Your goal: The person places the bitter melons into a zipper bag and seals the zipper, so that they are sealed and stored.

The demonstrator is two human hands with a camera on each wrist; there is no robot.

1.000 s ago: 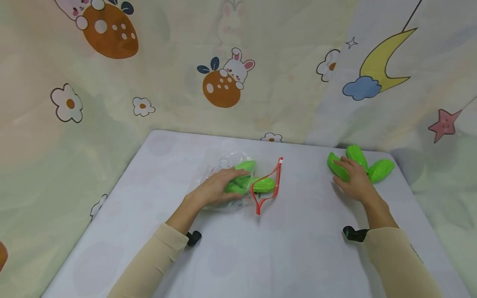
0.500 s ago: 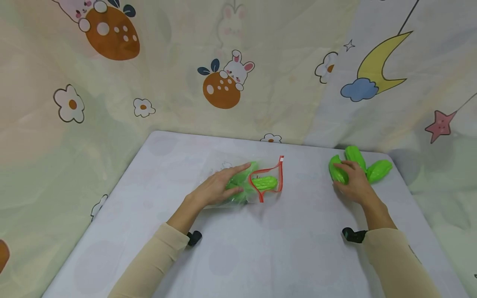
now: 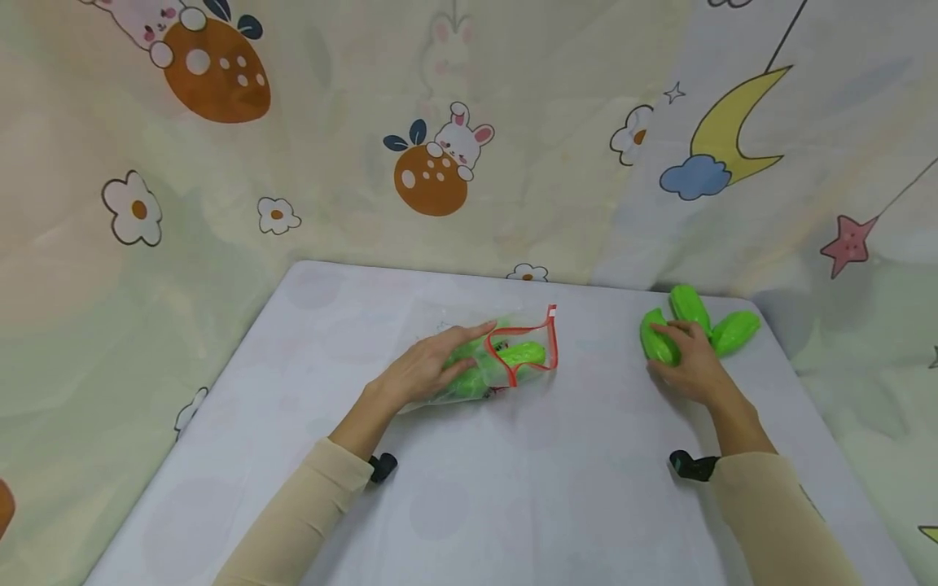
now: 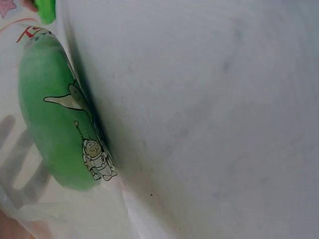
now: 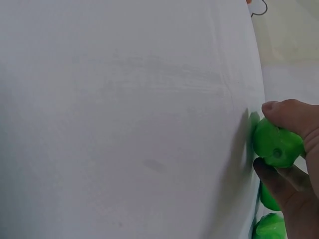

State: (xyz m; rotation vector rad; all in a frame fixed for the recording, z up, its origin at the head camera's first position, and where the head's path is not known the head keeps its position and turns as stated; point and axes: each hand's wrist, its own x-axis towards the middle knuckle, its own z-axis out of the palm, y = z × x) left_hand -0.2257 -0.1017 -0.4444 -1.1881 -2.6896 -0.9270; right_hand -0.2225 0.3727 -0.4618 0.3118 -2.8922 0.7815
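Observation:
My left hand [image 3: 428, 366] grips a clear zip bag [image 3: 421, 321], its thumb and fingers spread over the plastic. Several glossy green toy vegetables lie inside; a ridged one [image 3: 523, 354] shows at the red-edged mouth, which faces right. In the left wrist view, a plump green vegetable [image 4: 55, 114] shows through the printed bag, with the fingers dim behind the plastic. At the far right, my right hand [image 3: 692, 362] pinches a green toy vegetable [image 3: 657, 338] between thumb and fingers. In the right wrist view, the rounded end of this vegetable [image 5: 276, 144] faces the camera.
Two more green toy vegetables lie beside the right hand: one at the back edge [image 3: 689, 303], the other to the right [image 3: 735, 332]. The white-covered table [image 3: 564, 480] meets a cartoon-printed cloth [image 3: 330, 106] behind. Black wrist mounts [image 3: 692, 465] stick out from the sleeves.
The bag's mouth has turned and narrowed under the left hand, its lower corner rising. The right hand's fingers have closed around the leftmost loose green vegetable. The head view has shifted slightly.

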